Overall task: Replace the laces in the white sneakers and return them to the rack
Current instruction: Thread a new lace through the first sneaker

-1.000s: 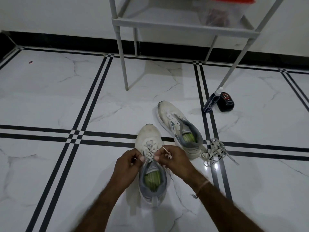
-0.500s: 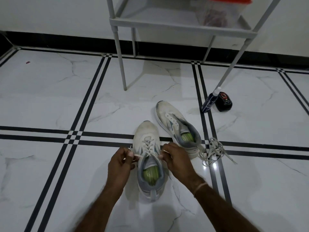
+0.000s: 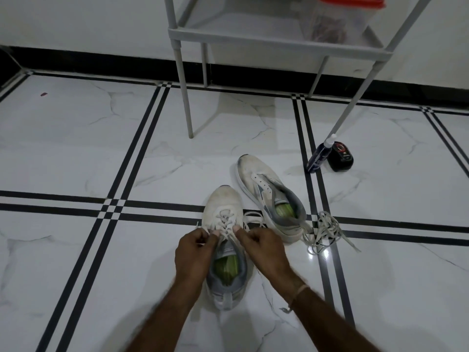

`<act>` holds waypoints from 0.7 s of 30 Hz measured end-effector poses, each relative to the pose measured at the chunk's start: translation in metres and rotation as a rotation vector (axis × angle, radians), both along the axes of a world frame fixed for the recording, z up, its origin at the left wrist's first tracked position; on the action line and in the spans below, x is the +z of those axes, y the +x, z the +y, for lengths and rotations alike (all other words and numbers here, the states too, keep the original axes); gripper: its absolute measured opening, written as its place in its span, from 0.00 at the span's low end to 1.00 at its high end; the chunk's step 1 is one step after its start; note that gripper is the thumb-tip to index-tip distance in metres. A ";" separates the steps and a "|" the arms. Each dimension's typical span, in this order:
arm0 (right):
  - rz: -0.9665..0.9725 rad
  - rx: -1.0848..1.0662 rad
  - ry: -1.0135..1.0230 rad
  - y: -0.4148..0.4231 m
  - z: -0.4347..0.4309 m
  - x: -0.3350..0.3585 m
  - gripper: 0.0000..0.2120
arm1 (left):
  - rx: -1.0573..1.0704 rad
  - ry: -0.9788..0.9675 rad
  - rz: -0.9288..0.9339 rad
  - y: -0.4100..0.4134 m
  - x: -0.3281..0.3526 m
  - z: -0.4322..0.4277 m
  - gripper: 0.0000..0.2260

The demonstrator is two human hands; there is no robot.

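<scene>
Two worn white mesh sneakers with grey collars and green insoles sit on the black-striped white marble floor (image 3: 76,148). The nearer sneaker (image 3: 223,204) carries a flat white lace (image 3: 224,221) threaded through its eyelets. The left hand (image 3: 194,252) pinches one lace end at the shoe's left side and the right hand (image 3: 264,247) pinches the other at its right, fingers curled. The farther sneaker (image 3: 256,174) is unlaced, with a loose tangled white lace (image 3: 324,229) just beside its heel. At the floor's far edge stands a grey metal rack (image 3: 253,38), with a dark blue bottle (image 3: 317,158) and a black round tin (image 3: 340,156) beside its leg.
</scene>
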State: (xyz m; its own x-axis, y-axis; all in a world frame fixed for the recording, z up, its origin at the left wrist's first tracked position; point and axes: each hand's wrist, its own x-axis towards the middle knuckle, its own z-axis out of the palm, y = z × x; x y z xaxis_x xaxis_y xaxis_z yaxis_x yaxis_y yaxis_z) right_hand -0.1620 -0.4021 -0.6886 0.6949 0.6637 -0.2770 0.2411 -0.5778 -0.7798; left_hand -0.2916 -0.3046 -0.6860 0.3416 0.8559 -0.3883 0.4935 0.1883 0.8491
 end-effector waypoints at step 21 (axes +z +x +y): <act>0.347 0.184 0.263 0.011 0.019 0.029 0.11 | -0.039 -0.120 -0.396 0.022 0.030 0.031 0.06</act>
